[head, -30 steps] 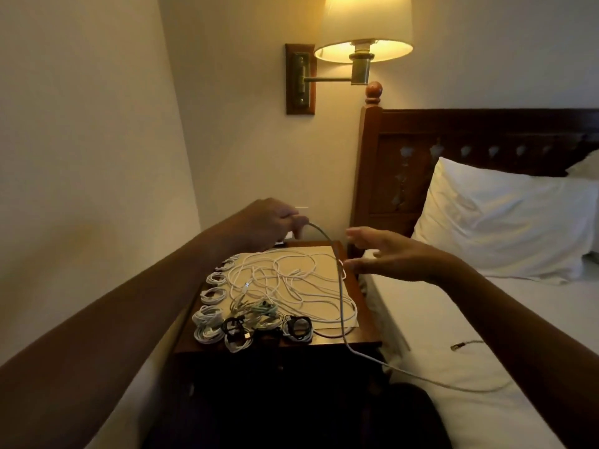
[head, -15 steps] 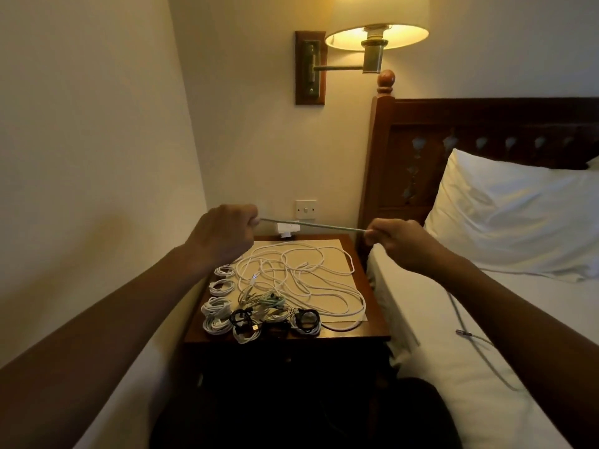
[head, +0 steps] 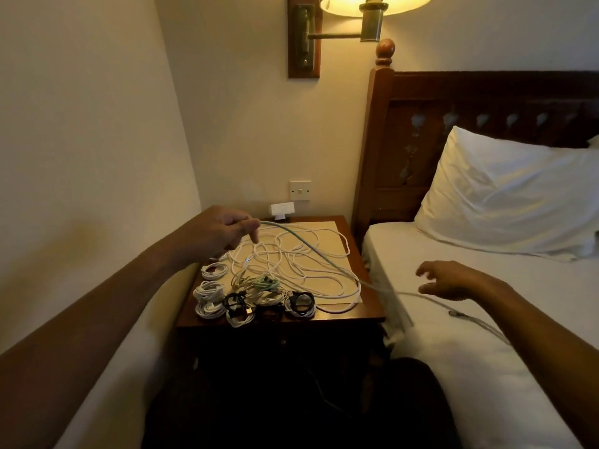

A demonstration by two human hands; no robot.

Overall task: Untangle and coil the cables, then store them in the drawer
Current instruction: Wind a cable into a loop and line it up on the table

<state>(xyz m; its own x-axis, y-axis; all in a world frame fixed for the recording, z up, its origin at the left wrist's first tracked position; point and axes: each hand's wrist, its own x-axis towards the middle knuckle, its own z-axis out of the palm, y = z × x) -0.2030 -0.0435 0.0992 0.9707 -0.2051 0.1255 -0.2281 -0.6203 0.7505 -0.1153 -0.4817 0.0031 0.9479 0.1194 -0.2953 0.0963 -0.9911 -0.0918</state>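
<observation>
- Thumb and forefinger of the left hand (head: pixel 227 231) pinch one end of a long pale green braided cable (head: pixel 311 251), with the other fingers curled loosely beneath, above the back left part of a dark wooden nightstand (head: pixel 366 314).
- From that pinch the pale green braided cable slopes down across the nightstand, passes over its right edge and trails onto the white bed sheet (head: pixel 486 367), where its metal plug (head: pixel 457 314) lies.
- The right hand (head: pixel 453 280) hovers palm down over the sheet just above that trailing stretch, fingers spread and relaxed, gripping nothing. Whether the cable brushes it cannot be told.
- A tangle of loose white cables (head: pixel 291 257) sprawls over a beige rectangular mat (head: pixel 327 230) that covers most of the nightstand top.
- Small coiled white cables (head: pixel 209 291) sit in a row along the left edge of the nightstand.
- Two coiled black cables (head: pixel 299 301), a small bundle of pale green cable (head: pixel 265 283) and more white coils lie along the front edge.
- A small white boxy device (head: pixel 282 209) stands at the back of the nightstand, below a white wall switch (head: pixel 300 190).
- A white pillow (head: pixel 512 196) leans against a carved dark wooden headboard (head: pixel 421 92), and a lit brass wall lamp (head: pixel 372 14) hangs above.
</observation>
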